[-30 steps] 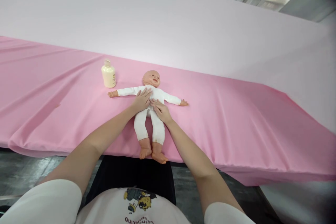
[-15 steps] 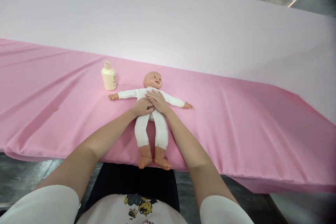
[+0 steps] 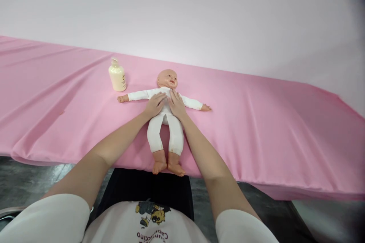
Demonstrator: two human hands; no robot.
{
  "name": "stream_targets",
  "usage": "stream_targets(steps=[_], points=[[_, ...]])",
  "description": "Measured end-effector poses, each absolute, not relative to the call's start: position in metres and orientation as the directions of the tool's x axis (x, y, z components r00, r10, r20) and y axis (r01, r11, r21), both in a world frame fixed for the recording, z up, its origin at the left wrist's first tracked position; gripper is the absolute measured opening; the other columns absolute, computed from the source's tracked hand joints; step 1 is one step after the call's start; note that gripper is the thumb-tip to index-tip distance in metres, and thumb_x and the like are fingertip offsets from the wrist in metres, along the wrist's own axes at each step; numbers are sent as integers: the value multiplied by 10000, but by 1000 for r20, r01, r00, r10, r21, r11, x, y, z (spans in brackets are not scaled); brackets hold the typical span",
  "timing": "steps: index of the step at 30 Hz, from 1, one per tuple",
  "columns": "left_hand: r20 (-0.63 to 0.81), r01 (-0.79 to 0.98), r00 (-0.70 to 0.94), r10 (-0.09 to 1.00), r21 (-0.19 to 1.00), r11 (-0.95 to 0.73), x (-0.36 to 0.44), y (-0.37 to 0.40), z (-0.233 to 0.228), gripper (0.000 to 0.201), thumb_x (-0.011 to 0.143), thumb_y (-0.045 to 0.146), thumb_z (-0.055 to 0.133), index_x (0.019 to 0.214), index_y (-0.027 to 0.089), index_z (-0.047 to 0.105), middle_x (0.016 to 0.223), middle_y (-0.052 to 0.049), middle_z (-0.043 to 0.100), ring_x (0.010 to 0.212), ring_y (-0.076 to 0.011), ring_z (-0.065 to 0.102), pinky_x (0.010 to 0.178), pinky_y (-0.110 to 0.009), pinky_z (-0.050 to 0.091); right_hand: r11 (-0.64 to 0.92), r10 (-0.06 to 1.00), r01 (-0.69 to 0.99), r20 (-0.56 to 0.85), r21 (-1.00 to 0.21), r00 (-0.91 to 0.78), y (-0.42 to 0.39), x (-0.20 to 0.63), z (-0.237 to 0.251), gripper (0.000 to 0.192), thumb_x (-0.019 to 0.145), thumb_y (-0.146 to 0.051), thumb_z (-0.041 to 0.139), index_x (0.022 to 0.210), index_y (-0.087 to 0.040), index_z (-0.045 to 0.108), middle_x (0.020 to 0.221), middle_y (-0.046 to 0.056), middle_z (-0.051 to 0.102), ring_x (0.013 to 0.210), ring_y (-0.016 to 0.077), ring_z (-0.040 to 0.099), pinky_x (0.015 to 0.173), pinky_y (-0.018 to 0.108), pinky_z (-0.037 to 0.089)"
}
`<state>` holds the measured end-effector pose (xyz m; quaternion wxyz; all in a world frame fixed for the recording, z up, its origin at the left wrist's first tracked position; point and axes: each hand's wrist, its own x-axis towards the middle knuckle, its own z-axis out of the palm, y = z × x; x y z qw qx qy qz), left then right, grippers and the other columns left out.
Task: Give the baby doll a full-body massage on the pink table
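A baby doll with a white cloth body lies on its back, arms spread wide and feet toward me. My left hand rests flat on one side of its torso, fingers stretched out toward the chest. On the other side of the torso lies my right hand, its fingers also extended and pointing up toward the doll's neck. A narrow strip of white cloth shows between the two hands. Neither hand grasps anything.
A cream pump bottle stands beyond the doll's arm on the left. Pink cloth with folds covers the table, its front edge just past the doll's feet. A pale wall or panel rises behind the table.
My hands were overlapping at the middle of the doll's torso; now they have slid apart to its two sides. The view has tipped slightly downward.
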<state>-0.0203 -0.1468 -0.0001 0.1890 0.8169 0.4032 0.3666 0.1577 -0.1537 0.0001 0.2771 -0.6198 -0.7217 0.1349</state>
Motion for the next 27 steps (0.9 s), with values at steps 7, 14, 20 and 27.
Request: stream_targets(steps=[7,14,20,27], points=[[317,791,151,936,530,-307,-41,-136,0,576,998,344,406,1498,70,492,1609,-181,427,1547,-340,327,1295,-518,204,56,984,820,169,-570,50,-158,197,-18,877,985,-676,180,1602,-62,291,1693,152,274,1600,331,191,1316,503,131],[369,884,-7,929,436,-166,-71,-132,-2,633,972,347,388,1528,47,437,1638,-177,380,1573,-348,254,1305,-530,139,-16,970,877,204,-480,129,-166,222,-21,850,1007,-604,113,1592,-11,283,1685,175,285,1598,338,188,1314,508,120],[321,890,46,946,417,-184,-67,-134,6,681,997,402,337,1516,-29,421,1628,-239,367,1573,-387,228,1299,-572,67,23,987,839,145,-544,67,-162,214,-11,884,987,-664,126,1586,-42,313,1688,203,256,1605,374,142,1290,619,70],[288,621,538,792,500,-603,-49,-141,11,666,1014,454,262,1579,114,358,1691,-122,280,1604,-261,180,1312,-490,115,339,936,761,121,-553,-330,-181,177,17,844,972,-710,269,1645,-205,200,1743,79,36,1623,318,-22,1296,611,48]])
